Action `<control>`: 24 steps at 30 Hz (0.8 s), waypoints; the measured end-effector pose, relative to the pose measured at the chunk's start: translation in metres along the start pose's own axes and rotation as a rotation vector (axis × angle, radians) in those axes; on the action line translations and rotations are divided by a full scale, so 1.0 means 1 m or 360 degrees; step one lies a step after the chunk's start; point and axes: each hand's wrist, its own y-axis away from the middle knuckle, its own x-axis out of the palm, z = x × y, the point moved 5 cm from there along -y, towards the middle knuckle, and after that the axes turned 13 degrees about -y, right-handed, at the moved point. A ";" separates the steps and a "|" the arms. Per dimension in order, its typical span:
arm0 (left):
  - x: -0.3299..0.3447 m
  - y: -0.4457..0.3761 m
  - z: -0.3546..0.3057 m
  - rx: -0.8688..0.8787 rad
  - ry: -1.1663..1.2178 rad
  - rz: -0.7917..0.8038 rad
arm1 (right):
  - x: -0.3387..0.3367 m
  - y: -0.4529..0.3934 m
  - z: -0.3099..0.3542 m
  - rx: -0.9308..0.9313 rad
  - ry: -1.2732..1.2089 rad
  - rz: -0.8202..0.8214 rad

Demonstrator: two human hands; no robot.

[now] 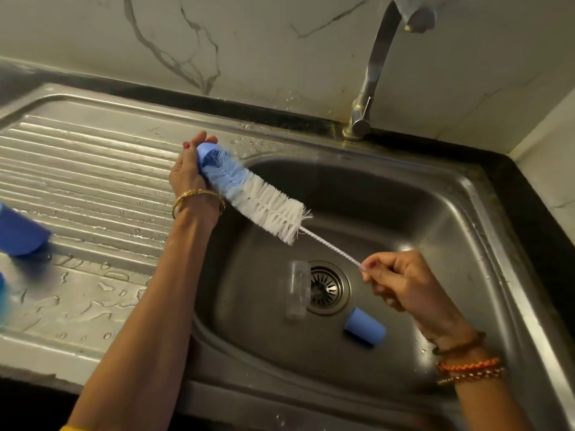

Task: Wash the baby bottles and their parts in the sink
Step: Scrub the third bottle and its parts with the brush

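The fingers [378, 269] of the right hand [404, 281] pinch the thin twisted wire stem of the bottle brush [264, 203] near its end, while the left hand [186, 172] wraps its fingers round a small blue cap [207, 154], the brush's tip pushed inside it over the edge of the sink [404, 188]. That narrow pinch looks like the weak point: the wire is slim and probably wet, so a hard push or twist could make it slip or spin between the fingertips, and the springy bristles could flick water towards the wall. The cap is held mostly by its closed end, so a strong pull on the brush might tug it out of the hand and drop it into the basin. Below, a clear bottle [298, 289] lies beside the drain [323, 287], partly over its rim, and a second blue cap [365, 329] rests just to its right; a falling part would likely knock these about. On the wet ribbed worktop [93, 181] at far left a blurred blue object [21, 231] lies well apart. The tap [373, 73] shows no running water, so rinsing is not yet under way.
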 end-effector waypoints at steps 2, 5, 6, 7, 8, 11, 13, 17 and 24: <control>0.002 0.000 -0.002 0.0019 0.0032 0.0056 | 0.001 0.005 0.001 0.0132 -0.0446 0.0143; 0.005 -0.001 -0.003 0.0040 0.0086 0.0067 | -0.015 0.002 -0.002 -0.0124 -0.0332 -0.0155; 0.006 0.000 -0.002 0.0051 0.0054 0.0076 | -0.023 0.001 -0.001 -0.0282 -0.0105 -0.0363; 0.008 0.002 -0.001 0.0053 0.0003 0.0088 | -0.030 0.001 0.004 -0.0478 0.0212 -0.0596; 0.010 0.006 0.002 0.0050 -0.0050 0.0103 | -0.035 0.003 0.009 -0.0662 0.0569 -0.0797; 0.018 0.016 0.008 0.0079 -0.0242 0.0161 | -0.044 0.012 0.015 -0.0936 0.1246 -0.1192; 0.022 0.020 0.009 0.0103 -0.0249 0.0190 | -0.049 0.015 0.015 -0.0841 0.1319 -0.1296; 0.017 0.014 0.005 0.0035 -0.0075 0.0166 | -0.043 -0.006 -0.017 0.0308 0.0396 -0.0393; 0.016 0.008 0.000 -0.0107 0.0097 0.0084 | -0.029 -0.003 -0.028 0.0609 -0.0020 0.0102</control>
